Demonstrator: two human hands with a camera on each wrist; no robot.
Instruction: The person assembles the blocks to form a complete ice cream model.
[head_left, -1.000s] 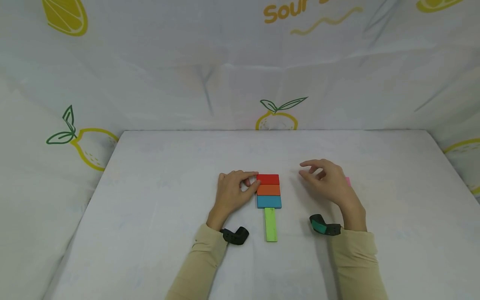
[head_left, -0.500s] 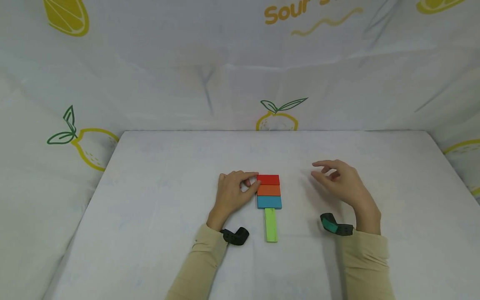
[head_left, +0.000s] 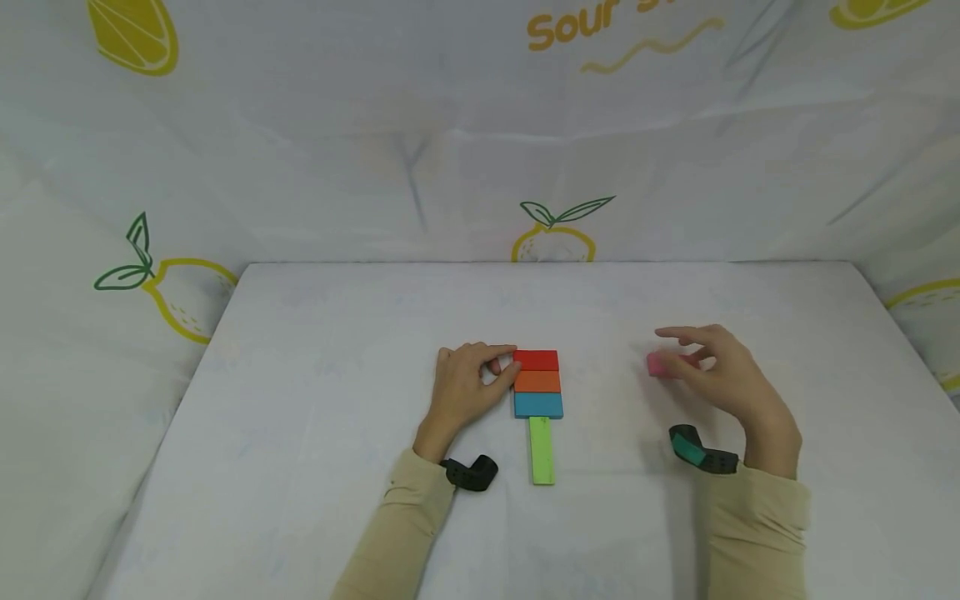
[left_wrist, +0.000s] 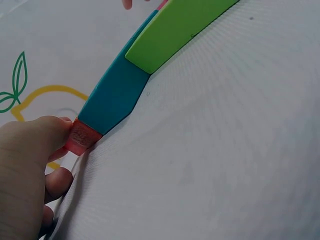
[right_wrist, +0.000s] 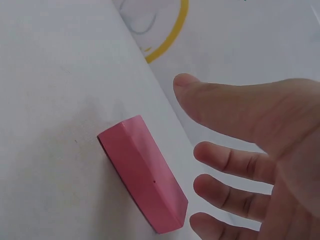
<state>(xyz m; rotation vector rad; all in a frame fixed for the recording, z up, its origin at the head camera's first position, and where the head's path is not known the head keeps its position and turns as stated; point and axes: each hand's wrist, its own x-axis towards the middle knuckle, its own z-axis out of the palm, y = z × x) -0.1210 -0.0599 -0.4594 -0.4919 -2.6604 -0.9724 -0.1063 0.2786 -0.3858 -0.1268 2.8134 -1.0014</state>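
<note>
My left hand (head_left: 465, 383) pinches the left end of the red block (head_left: 538, 360) between thumb and index finger, the thumb also at the orange block (head_left: 540, 382). Red, orange and blue (head_left: 538, 406) blocks lie side by side in a stack shape. Below the blue one, the green block (head_left: 541, 450) points toward the person. In the left wrist view the thumb (left_wrist: 50, 132) covers part of the red and orange ends. My right hand (head_left: 731, 375) hovers over a pink block (right_wrist: 145, 175), fingers spread apart, a gap showing between fingers and block.
All the blocks lie on a white-covered table (head_left: 337, 358). Behind it hangs a white cloth (head_left: 300, 167) with lemon prints. Each wrist wears a dark camera band, the right one (head_left: 701, 450) with a green patch.
My right hand has moved to the right, away from the coloured blocks, to above the pink block, which now shows beneath its thumb. My left hand and the other blocks have stayed put.
</note>
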